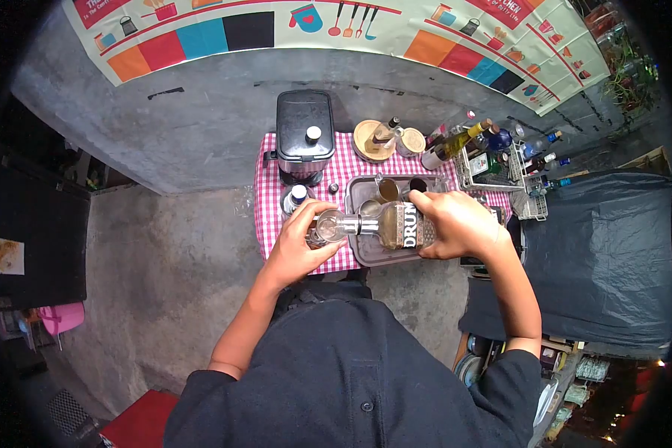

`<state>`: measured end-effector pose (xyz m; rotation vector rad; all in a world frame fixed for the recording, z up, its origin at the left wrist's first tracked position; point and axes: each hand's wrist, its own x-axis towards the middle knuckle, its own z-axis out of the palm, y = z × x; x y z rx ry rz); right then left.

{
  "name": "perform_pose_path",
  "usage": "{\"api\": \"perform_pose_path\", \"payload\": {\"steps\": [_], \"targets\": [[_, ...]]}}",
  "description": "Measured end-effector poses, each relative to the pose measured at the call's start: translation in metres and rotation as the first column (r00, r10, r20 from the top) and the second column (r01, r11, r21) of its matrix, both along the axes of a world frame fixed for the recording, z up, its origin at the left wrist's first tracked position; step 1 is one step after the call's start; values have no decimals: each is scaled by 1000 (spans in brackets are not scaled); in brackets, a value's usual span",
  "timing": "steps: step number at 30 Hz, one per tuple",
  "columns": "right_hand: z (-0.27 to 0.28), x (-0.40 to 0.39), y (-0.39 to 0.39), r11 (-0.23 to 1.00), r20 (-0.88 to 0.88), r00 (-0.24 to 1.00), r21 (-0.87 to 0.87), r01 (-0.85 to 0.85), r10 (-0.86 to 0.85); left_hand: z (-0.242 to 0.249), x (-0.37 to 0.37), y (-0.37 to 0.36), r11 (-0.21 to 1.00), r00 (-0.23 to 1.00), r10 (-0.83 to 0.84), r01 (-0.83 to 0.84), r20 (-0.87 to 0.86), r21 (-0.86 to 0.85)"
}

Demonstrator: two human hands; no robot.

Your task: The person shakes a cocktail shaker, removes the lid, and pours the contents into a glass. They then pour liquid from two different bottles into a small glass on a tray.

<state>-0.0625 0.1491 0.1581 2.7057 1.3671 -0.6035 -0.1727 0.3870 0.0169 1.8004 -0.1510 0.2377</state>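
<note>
My right hand (461, 222) is wrapped round a bottle (394, 226) lettered "DRUM". The bottle lies tipped nearly level, its neck pointing left. At that neck is the mouth of a clear glass (325, 227), gripped by the fingers of my left hand (291, 245). Below the bottle is a grey tray (373, 260) holding a glass of brown liquid (387, 190), a glass of darker liquid (418, 184) and another partly covered glass. A white-capped bottle (299, 196) stands just beyond my left hand, and a small dark cap (334, 188) lies near it.
The red-and-white checked tablecloth (265, 216) covers the table. A black lidded container (304, 123) stands at the back left. Behind the tray are a small bottle on a wooden plate (372, 142), a wine bottle (455, 145) and a white crate (493, 175) with several bottles around it.
</note>
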Motion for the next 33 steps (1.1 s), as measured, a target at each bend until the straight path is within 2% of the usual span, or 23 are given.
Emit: {"api": "perform_pose_path", "payload": {"steps": [19, 23, 28, 30, 32, 33], "targets": [[-3, -4, -3, 998, 18, 1000, 64, -11, 10, -13, -5, -1, 1000, 999, 3, -4, -48, -13], [-4, -6, -2, 1000, -12, 1000, 14, 21, -21, -11, -6, 1, 999, 999, -10, 8, -53, -36], [-22, -11, -8, 978, -59, 995, 189, 87, -78, 0, -10, 2, 990, 998, -18, 10, -52, -139], [-34, -14, -9, 975, -100, 987, 174, 141, -125, 5, -11, 3, 982, 999, -11, 5, -31, -190], [-48, -18, -12, 909, -181, 961, 327, 258, -208, 8, -11, 5, 980, 1000, -16, 15, -3, -200], [-56, -20, -14, 874, -241, 941, 369, 316, -238, 9, -13, 8, 969, 996, -53, 33, -75, -246]]}}
